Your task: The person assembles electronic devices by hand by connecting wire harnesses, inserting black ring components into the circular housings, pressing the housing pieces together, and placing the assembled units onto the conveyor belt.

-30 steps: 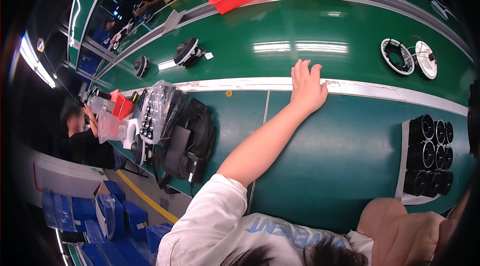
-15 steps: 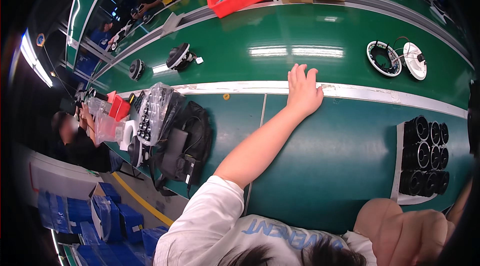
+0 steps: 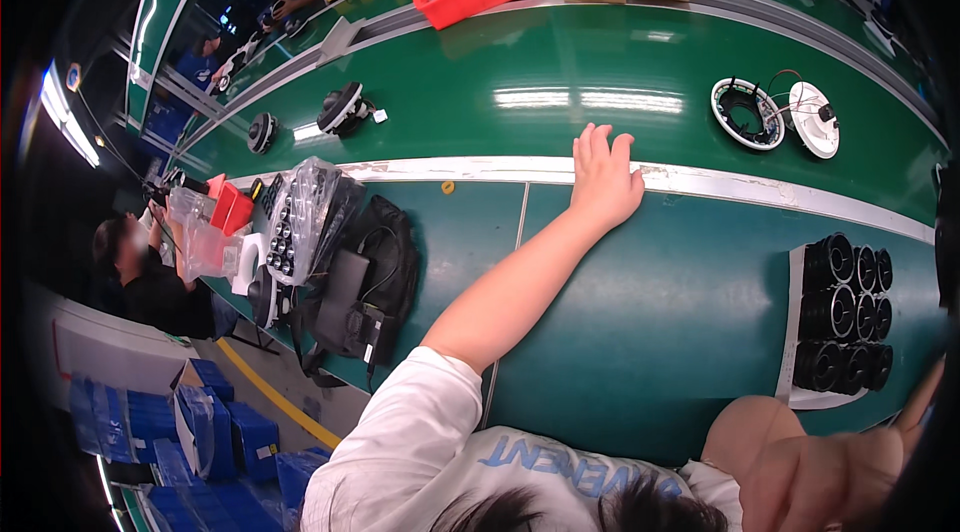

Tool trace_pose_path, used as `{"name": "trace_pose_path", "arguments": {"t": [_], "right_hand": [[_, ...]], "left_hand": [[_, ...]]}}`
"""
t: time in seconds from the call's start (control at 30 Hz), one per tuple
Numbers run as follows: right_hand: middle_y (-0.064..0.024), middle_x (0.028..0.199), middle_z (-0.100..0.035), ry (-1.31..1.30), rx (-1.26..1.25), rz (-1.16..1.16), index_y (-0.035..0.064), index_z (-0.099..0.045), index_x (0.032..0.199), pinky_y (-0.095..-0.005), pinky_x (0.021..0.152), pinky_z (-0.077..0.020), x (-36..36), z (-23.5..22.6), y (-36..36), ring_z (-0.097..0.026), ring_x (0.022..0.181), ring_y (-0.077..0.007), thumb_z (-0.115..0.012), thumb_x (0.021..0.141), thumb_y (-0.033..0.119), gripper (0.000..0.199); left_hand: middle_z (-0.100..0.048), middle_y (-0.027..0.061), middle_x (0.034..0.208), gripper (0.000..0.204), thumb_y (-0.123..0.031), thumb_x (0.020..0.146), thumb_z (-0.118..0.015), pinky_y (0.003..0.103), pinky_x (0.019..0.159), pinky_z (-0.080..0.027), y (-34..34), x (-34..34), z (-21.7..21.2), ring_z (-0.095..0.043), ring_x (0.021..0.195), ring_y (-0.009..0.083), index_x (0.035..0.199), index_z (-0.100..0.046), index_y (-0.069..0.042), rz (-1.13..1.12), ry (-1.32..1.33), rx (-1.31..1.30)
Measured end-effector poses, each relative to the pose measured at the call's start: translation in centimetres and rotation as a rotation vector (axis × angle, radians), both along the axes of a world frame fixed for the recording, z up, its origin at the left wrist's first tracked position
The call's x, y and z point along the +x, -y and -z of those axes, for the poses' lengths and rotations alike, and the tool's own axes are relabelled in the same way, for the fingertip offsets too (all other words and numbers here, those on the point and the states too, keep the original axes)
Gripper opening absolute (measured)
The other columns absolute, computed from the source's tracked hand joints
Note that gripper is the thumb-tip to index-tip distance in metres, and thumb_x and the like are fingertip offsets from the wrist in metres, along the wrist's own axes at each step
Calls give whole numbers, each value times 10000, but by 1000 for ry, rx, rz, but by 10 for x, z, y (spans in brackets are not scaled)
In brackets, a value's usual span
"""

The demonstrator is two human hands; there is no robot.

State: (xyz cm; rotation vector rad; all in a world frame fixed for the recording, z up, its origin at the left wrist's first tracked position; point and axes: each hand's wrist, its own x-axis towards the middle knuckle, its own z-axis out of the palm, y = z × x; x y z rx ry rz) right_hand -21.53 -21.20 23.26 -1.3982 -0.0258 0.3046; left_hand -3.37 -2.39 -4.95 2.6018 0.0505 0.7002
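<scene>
Long green conveyor belt [image 3: 620, 62] curves across the view, metal rail [image 3: 800, 194] along its near edge. Green work surface [image 3: 650, 332] below the rail. Grey floor [image 3: 290, 382] at lower left with a yellow line [image 3: 275, 394]; blue boxes [image 3: 215, 427] stacked there. Bright strip light [image 3: 72, 127] at far left.

Left hand [image 3: 603, 179]: you're laying it flat, palm down, fingers spread, on the metal rail [image 3: 760, 190].
Metal rail: silvery strip running between green belt [image 3: 560, 62] and green bench.
</scene>
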Motion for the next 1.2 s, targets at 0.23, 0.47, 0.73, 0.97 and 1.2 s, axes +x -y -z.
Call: {"name": "trace_pose_path", "arguments": {"t": [0.23, 0.47, 0.73, 0.97, 1.2], "right_hand": [[-13, 523, -351, 224, -631, -343, 95, -332, 595, -227, 463, -276, 0, 4, 23, -306, 451, -121, -346, 837, 75, 243], [-8, 519, -372, 48, 524, -45, 117, -344, 551, -245, 475, -294, -6, 22, 12, -316, 453, -127, -312, 895, 170, 350], [-68, 538, -460, 154, -360, -562, 73, -427, 559, -233, 422, -326, 20, 0, 37, -438, 470, -131, -407, 849, 87, 292], [-174, 811, -643, 535, 1039, -1107, 32, -595, 930, -197, 324, -239, 64, 68, 12, -432, 360, -97, -474, 806, 19, 173], [-157, 871, -642, 895, 1019, -1110, 44, -600, 968, -185, 349, -185, 74, 69, -1, -280, 360, -31, -482, 826, 61, 185]], "left_hand": [[-336, 224, 1204, 426, -132, 721, -586, 466, 991, -226, -3, -6, -3, -254, 1187, 408, 1107, -452, -14, -20, -20, 6], [-338, 222, 1201, 429, -132, 718, -588, 467, 992, -224, 2, -3, -1, -254, 1186, 405, 1108, -452, -15, -2, 3, 10], [-339, 225, 1195, 429, -130, 714, -592, 471, 988, -228, 2, -4, -7, -262, 1180, 410, 1103, -451, -15, -20, -8, 18], [-325, 232, 1192, 449, -127, 709, -593, 517, 1000, -191, 7, 0, -7, -241, 1194, 409, 1108, -429, -1, 9, -15, -26], [-361, 223, 1179, 440, -153, 698, -601, 478, 983, -227, -2, -3, 0, -278, 1165, 415, 1095, -457, -26, -36, 16, 30]]}}
